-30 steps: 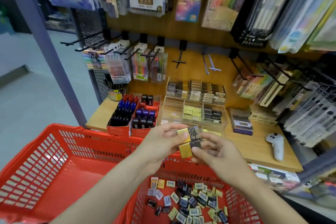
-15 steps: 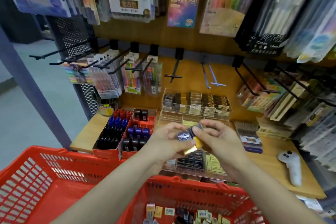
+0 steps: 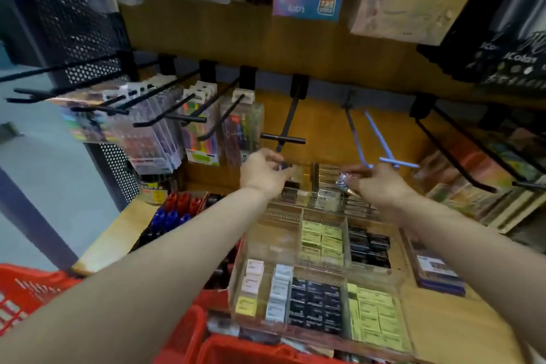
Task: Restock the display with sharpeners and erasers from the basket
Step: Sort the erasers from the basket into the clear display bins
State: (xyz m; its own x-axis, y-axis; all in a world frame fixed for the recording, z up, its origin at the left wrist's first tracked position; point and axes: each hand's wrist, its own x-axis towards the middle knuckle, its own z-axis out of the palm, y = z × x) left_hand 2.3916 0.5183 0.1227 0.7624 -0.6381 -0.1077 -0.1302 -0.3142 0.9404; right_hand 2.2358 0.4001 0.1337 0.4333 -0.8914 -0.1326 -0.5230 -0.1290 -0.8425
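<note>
Moved apart and forward since half a second back: both hands, then together over the near trays, now separated and stretched out to the back row of the clear display (image 3: pixel 325 248). More of the display in view, less of the red basket (image 3: pixel 206 343), now only a rim at 6 o'clock and a corner at 8 o'clock.

Left hand (image 3: pixel 263 173) at about 11 o'clock from the display's middle, arm fully extended, wrist bent down, fingers curled and pinching a small dark packet (image 3: pixel 285 166) just over the back-left compartment. Right hand (image 3: pixel 378 183) at about 1 o'clock, arm likewise extended, fingers curled round a small shiny blue-white packet (image 3: pixel 344 182) above the back-right compartments. Too blurred to tell sharpener from eraser in either hand.

In the display's near compartments, pale, dark and yellow-green packets (image 3: pixel 375 319) in rows; one middle-row compartment at left looks bare. Display resting on the wooden tabletop (image 3: pixel 118 233). At 9 o'clock of the display, red and blue markers (image 3: pixel 174 213) in a red box. At 12 o'clock, black hooks (image 3: pixel 283 139) on the back wall, some carrying pen packs (image 3: pixel 201 133).
</note>
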